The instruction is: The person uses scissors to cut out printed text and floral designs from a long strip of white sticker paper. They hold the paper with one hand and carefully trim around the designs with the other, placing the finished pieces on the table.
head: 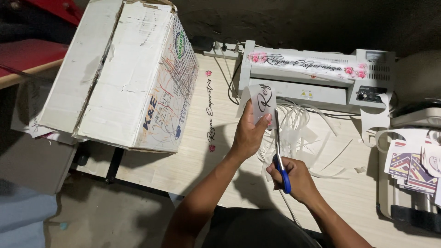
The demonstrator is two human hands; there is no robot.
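Right hand [294, 177]: nearest me, at about five o'clock on the worktop [220, 151]; my fingers are closed through the blue loops of the blue-handled steel scissors [279, 151], blades pointing up toward twelve o'clock.

Left hand [250, 133]: just beyond, at about eleven o'clock from my right; fingers pinched shut on the small white printed sheet with black script lettering [259, 100], holding it upright above the pale wood surface.

Step in hand: as I judge it, I am trimming along the sheet's right edge, with the blade tips right against it.

Next move: I reckon it calls for steady closing of the blades while my left feeds the sheet straight, keeping the cut off the lettering.

Offcuts: a loose heap of thin white paper strips [303, 133] lies under and past the scissors, toward one o'clock.

Right side: a stack of patterned colour cards [411, 167] at three o'clock.

Left side: a worn white cardboard box [119, 73] at ten o'clock.

Farthest: a grey laminating machine [317, 76] at twelve o'clock, against the dark wall.
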